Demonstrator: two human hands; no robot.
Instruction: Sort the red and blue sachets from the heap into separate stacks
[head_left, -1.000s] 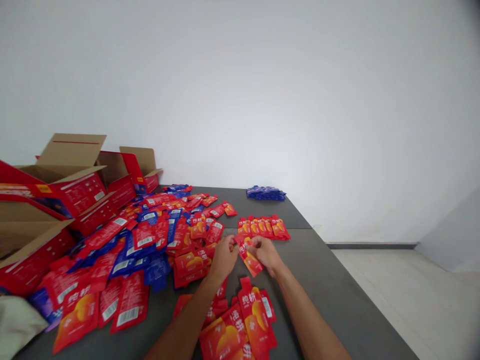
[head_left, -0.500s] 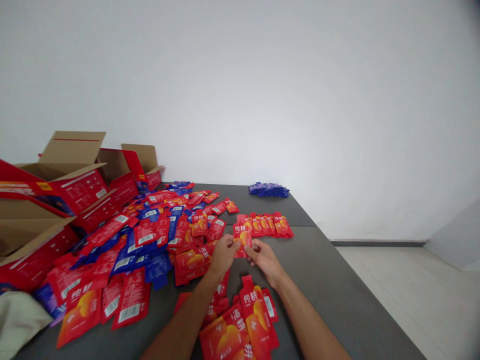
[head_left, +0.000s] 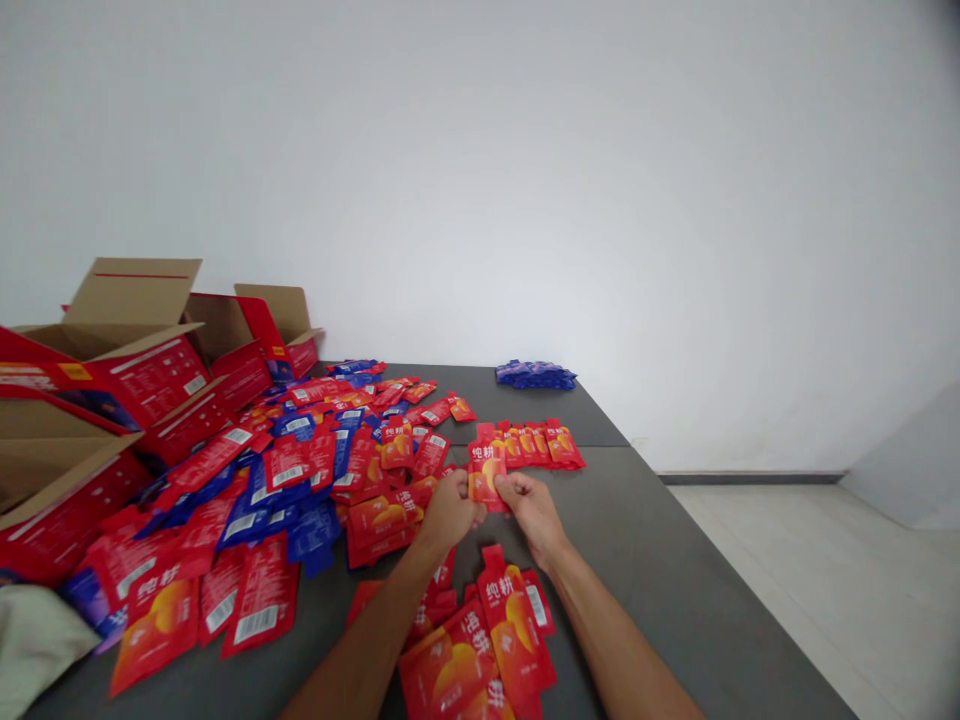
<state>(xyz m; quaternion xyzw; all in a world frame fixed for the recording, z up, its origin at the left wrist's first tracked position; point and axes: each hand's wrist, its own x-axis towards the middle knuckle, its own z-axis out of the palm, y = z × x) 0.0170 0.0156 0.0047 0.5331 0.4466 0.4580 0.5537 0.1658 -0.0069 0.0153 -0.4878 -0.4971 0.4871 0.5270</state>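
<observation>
With our right hand (head_left: 531, 508) we pinch a flat red-and-orange plastic pouch (head_left: 487, 466); our left hand (head_left: 452, 508) curls at its lower left edge, gripping or not we cannot tell. The pouch overlaps, in view, a row of similar red plastic pouches (head_left: 562, 446).

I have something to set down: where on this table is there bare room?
Bare table lies right of the right hand, out to the edge, and between the red row and blue pile. The left is crowded with mixed pouches and boxes; more red pouches lie between the forearms.
</observation>
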